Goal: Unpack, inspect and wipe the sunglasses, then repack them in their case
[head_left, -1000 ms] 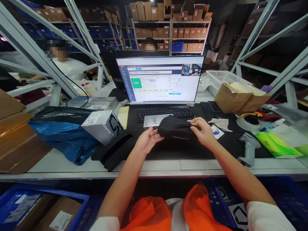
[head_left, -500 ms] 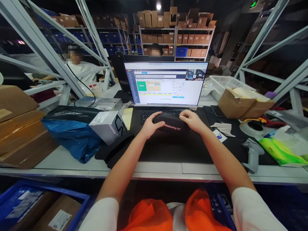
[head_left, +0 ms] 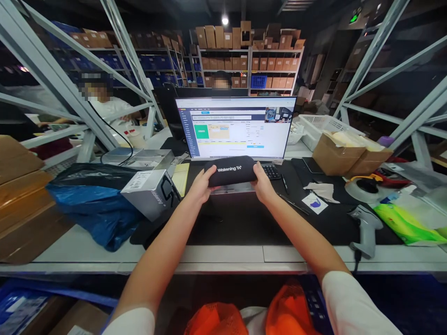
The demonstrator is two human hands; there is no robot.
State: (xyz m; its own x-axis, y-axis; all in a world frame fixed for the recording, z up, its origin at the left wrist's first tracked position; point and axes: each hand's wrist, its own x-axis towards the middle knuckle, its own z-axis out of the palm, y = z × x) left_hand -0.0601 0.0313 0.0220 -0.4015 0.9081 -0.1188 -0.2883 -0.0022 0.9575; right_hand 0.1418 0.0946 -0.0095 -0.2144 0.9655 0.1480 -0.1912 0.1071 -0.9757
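A black zip-style case [head_left: 228, 173] with "Wakening" in white letters is held level in front of the monitor, above the desk mat. My left hand [head_left: 203, 184] is closed round its left end, thumb on the front. At its right end my right hand [head_left: 261, 182] grips it, also with the thumb forward. The case covers most of the keyboard [head_left: 272, 171], whose right part shows. To the left, a silver-grey box [head_left: 151, 193] with a dark printed shape stands tilted against a blue plastic bag [head_left: 94, 204].
Behind the case stands a lit monitor [head_left: 240, 132]. On the right lie a barcode scanner [head_left: 365, 230], a tape roll [head_left: 366, 186], a white card [head_left: 314, 203] and a green packet [head_left: 405, 223]. Cartons [head_left: 28, 204] are stacked at far left. Two people sit beyond the desk.
The case has risen off the mat towards the monitor, its lettered face now turned to me. My hands have shifted from its top to its two ends.
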